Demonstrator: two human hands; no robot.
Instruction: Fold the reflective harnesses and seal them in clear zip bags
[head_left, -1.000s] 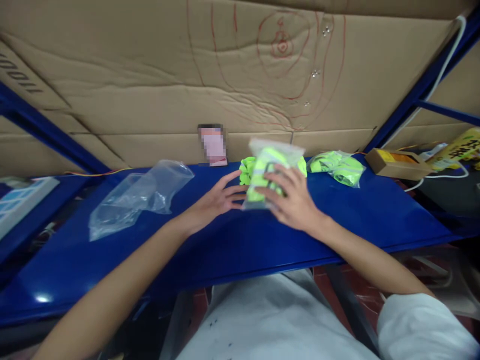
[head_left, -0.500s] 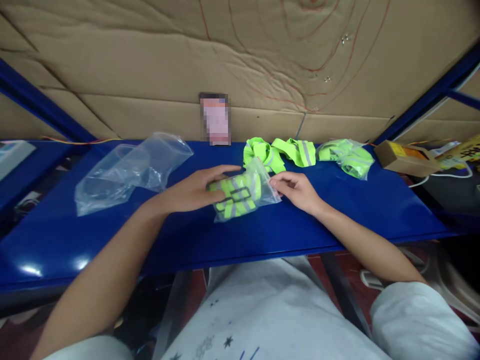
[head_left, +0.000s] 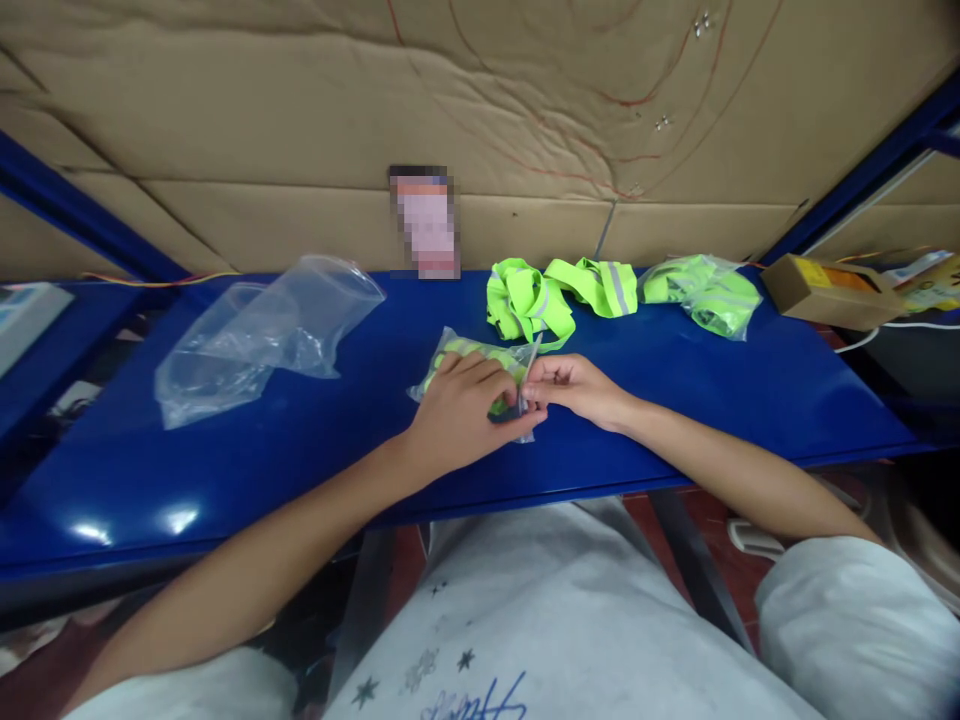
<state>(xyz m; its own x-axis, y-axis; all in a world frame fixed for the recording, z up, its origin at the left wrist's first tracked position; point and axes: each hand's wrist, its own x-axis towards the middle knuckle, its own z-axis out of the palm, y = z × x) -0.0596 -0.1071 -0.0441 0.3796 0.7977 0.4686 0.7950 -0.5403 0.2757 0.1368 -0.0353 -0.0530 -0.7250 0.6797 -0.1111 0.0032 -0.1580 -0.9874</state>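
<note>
A clear zip bag [head_left: 444,345] with a folded neon-yellow reflective strap inside lies on the blue table in front of me. My left hand [head_left: 469,405] arches over the bag and hides much of it, its thumb and fingertips pinching the bag's right-hand edge. Close beside it, my right hand [head_left: 574,390] is closed on the same edge, near the zip strip. Just behind the bag rest loose neon-yellow reflective straps [head_left: 525,300], partly bundled. Another bagged neon strap [head_left: 705,290] lies farther right.
Empty clear plastic bags [head_left: 262,335] lie on the left of the blue table [head_left: 645,460]. A phone [head_left: 427,225], blurred out, leans on the cardboard wall [head_left: 300,120] at the back. An open cardboard box [head_left: 825,290] stands at the right end, with a white cable nearby.
My left hand has moved right, from the bag's left side across its top to the edge with the zip. My right hand still grips that edge, which now stands more upright.
</note>
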